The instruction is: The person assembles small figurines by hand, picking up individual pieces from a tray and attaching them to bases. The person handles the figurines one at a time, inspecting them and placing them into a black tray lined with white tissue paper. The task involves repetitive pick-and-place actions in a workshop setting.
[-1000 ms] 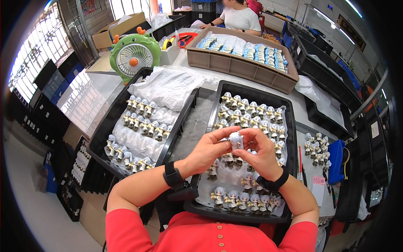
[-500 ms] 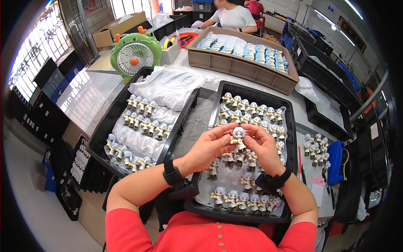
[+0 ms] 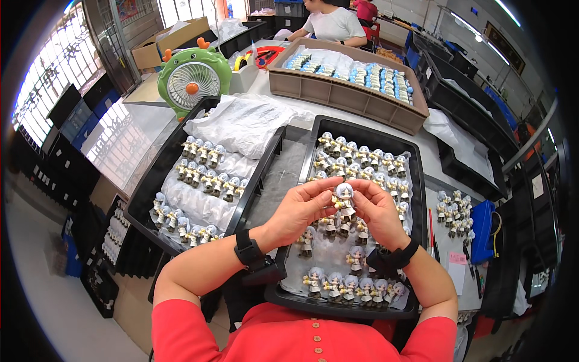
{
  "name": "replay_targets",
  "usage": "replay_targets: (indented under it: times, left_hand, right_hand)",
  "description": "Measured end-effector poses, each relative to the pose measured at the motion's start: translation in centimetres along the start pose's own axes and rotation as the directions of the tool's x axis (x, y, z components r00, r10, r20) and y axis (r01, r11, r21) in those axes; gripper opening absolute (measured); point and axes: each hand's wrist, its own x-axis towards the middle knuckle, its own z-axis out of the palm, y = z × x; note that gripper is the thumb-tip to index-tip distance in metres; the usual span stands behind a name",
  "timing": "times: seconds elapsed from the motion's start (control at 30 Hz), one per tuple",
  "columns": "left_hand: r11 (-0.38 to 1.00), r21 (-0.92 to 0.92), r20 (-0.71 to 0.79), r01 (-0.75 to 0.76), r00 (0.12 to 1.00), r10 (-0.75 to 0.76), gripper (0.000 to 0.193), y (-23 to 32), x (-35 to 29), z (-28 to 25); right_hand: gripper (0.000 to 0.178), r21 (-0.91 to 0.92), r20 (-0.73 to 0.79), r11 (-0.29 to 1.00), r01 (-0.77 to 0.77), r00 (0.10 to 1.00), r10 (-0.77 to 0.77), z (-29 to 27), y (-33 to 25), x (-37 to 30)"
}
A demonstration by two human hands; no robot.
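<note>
Between my two hands a small doll-like figurine [image 3: 344, 199] with pale grey hair and white clothes is held upright, facing me. My left hand [image 3: 304, 208] pinches it from the left with thumb and fingertips. From the other side my right hand [image 3: 379, 211] grips it the same way. Both hands are above a black tray [image 3: 416, 265] lined with white sheet, where rows of matching figurines [image 3: 350, 286] stand. A second black tray [image 3: 166, 241] on the left carries more such figurines [image 3: 211, 181] on crumpled white sheeting.
A green fan [image 3: 194, 81] stands behind the left tray. At the back is a brown tray [image 3: 350, 99] of blue-and-white pieces, with a person in white [image 3: 335, 25] beyond. On the right are more figurines [image 3: 455, 214], a blue box [image 3: 482, 232] and black trays [image 3: 470, 114].
The figurine has tilted and shifted very slightly between my fingers. Both hands stay nearly in the same place, and the trays are unchanged.
</note>
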Motion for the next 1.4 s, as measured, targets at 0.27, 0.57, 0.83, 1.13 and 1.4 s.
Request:
replay_targets:
  times: [0.27, 0.57, 0.83, 1.13, 1.4]
  left_hand:
    - [0.996, 0.082, -0.061, -0.016, 0.998, 0.021, 0.033, -0.38, 0.25, -0.13]
    - [0.998, 0.069, -0.090, -0.003, 0.996, 0.009, 0.031, -0.07, 0.11, 0.11]
    - [0.972, 0.217, 0.064, -0.094, 0.995, 0.082, 0.051, 0.42, -0.14, 0.60]
    - [0.977, 0.207, 0.011, -0.049, 0.999, 0.048, 0.054, 0.20, 0.00, 0.37]
    - [0.972, 0.232, -0.014, -0.046, 0.999, 0.051, 0.052, 0.33, -0.28, 0.38]
  right_hand:
    - [0.018, 0.026, 0.009, 0.999, -0.045, 0.999, 0.045, 0.28, -0.05, -0.12]
    - [0.019, 0.087, 0.022, 0.991, -0.105, 0.994, 0.103, 0.14, -0.10, -0.11]
    - [0.021, 0.150, -0.006, 0.985, -0.081, 0.997, 0.083, 0.01, 0.13, 0.16]
    - [0.023, 0.130, -0.014, 0.986, -0.101, 0.994, 0.104, -0.17, -0.15, 0.13]
    - [0.025, -0.059, -0.030, 0.998, -0.003, 1.000, 0.001, 0.15, 0.00, 0.22]
